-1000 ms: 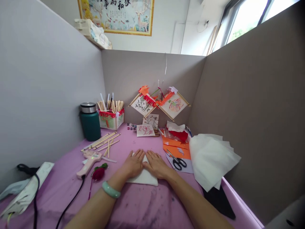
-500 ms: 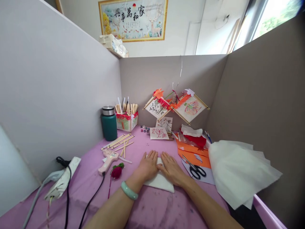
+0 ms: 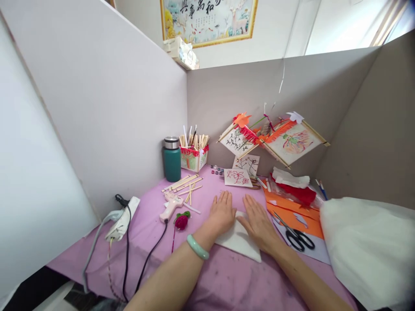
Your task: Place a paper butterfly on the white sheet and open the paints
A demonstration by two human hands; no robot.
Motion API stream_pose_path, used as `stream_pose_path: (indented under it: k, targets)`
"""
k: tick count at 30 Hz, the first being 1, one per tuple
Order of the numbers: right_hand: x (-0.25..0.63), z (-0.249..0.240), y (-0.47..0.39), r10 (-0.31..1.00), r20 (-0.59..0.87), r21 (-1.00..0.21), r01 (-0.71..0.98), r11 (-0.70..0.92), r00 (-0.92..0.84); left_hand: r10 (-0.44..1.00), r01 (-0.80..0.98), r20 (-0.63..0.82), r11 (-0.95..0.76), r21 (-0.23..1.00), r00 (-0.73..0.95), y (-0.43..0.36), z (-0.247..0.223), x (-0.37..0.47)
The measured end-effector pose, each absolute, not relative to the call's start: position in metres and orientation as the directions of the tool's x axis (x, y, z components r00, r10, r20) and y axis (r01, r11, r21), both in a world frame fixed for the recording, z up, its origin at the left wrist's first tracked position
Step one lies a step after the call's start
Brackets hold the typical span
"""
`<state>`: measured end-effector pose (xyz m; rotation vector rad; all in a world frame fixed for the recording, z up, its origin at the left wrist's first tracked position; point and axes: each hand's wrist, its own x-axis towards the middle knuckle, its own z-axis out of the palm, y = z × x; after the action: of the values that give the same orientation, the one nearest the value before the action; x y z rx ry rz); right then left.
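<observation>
A folded white sheet, cloth or soft paper (image 3: 238, 242), lies on the purple tablecloth in front of me. My left hand (image 3: 222, 214) rests flat over its left side, fingers stretched forward and palm down. Over the right side, my right hand (image 3: 258, 222) lies with fingers straight and the thumb pointing inward. Between the hands a strip of the white sheet shows; the rest of its far part is hidden beneath them. Neither hand grips anything. A pale green bangle (image 3: 197, 247) circles my left wrist.
Left are a pink glue gun (image 3: 171, 206), a dark red pompom (image 3: 181, 222), sticks (image 3: 183, 183), a green flask (image 3: 172, 160) and a power strip (image 3: 123, 219). Right lie black-handled scissors (image 3: 296, 236), orange paper (image 3: 311, 218) and stacked white sheets (image 3: 366, 242). A painted lantern (image 3: 293, 140) hangs behind.
The camera has turned left and tilted down, so everything sits farther right in view. My hands stay on the white sheet and are slightly farther apart.
</observation>
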<state>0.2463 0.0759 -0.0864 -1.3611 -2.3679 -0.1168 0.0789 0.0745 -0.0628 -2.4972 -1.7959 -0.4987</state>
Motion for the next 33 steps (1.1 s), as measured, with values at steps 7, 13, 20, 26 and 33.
stream_pose_path:
  k: [7,13,20,26,33]
  targets:
    - [0.246,-0.087,0.077,0.85,0.268,-0.181,0.842,0.507,-0.454,0.923,0.939,0.307,-0.295,0.178,0.232,0.074,-0.061,0.08]
    - [0.25,-0.085,0.076,0.87,0.152,-0.225,0.84,0.493,-0.47,0.926,0.912,0.065,-0.377,0.164,0.371,0.072,-0.062,0.078]
    - [0.25,-0.079,0.079,0.836,0.399,-0.242,0.836,0.492,-0.376,0.922,0.91,0.032,-0.387,0.148,0.387,0.072,-0.058,0.078]
    - [0.247,-0.077,0.072,0.861,0.174,-0.343,0.79,0.509,-0.479,0.923,0.946,0.242,-0.32,0.051,0.299,0.073,-0.056,0.079]
    - [0.3,-0.006,0.06,0.701,0.713,-0.164,0.967,0.194,-0.019,0.918,0.915,0.013,-0.397,0.068,0.397,0.074,-0.058,0.077]
